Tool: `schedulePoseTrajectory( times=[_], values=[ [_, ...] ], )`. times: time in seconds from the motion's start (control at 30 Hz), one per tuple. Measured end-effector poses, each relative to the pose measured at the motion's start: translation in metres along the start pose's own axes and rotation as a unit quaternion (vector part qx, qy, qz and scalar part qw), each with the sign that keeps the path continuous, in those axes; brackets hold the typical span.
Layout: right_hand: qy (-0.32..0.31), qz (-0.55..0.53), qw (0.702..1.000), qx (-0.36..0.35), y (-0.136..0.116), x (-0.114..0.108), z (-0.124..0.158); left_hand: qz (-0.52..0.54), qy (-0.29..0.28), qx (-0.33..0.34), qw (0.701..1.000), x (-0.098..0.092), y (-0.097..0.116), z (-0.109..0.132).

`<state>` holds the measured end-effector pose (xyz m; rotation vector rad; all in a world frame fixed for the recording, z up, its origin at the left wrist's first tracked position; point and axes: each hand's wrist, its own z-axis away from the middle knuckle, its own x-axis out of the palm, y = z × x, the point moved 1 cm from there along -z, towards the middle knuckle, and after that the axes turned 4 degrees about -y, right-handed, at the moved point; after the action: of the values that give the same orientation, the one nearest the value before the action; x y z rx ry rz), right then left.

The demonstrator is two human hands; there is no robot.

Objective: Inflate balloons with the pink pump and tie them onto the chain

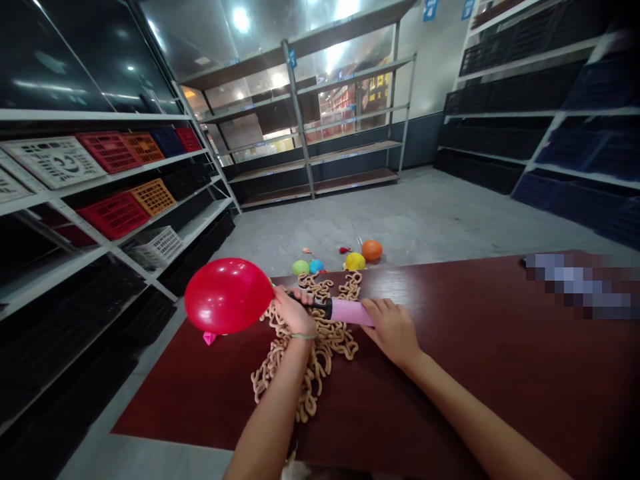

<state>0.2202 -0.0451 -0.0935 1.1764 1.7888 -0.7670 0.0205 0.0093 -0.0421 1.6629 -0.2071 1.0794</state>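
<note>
The left hand (296,312) is closed around the dark front end of a hand pump (350,312), and the right hand (393,330) is wrapped about the right end of its pink barrel, so both hands are occupied. A thin band (303,336) circles the left wrist. The pump's long axis runs mostly crosswise, roughly along the bench's far edge, its left end tipped a little toward that edge. A round, filled red balloon (229,295) lies just off this left end, its narrow end meeting the fingers of the left hand; that hand is much the nearer, with the right hand well apart from the balloon at the opposite end of the pump. Whether the balloon's neck sits over the nozzle is hidden by the fingers. The balloon hangs above the left part of the bench (450,387), and a small pink piece (209,338) shows beneath it. Tan curled strands (313,373) spread under the pump and left forearm, reaching to the far edge. Past that edge, on the floor (425,213), rest a green balloon (301,267), a blue balloon (316,266), a yellow balloon (355,261) and an orange balloon (372,250). Farther out, a shelf rack (350,157) stands against the back wall.
</note>
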Motion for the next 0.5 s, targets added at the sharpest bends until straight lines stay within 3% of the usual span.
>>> schedulePoseTrajectory(
  times=[0.1,0.17,0.5],
  values=[
    [-0.014,-0.001,0.999,-0.028,-0.003,0.006,0.002,-0.009,-0.055,-0.032,0.998,0.006,-0.016,0.011],
    [-0.016,0.022,0.999,-0.045,-0.001,0.006,0.000,-0.002,-0.072,-0.043,0.996,0.006,-0.015,0.009],
    [0.035,0.068,0.997,0.025,0.044,-0.005,-0.003,0.022,-0.026,-0.002,0.999,-0.019,0.030,-0.031]
  ],
)
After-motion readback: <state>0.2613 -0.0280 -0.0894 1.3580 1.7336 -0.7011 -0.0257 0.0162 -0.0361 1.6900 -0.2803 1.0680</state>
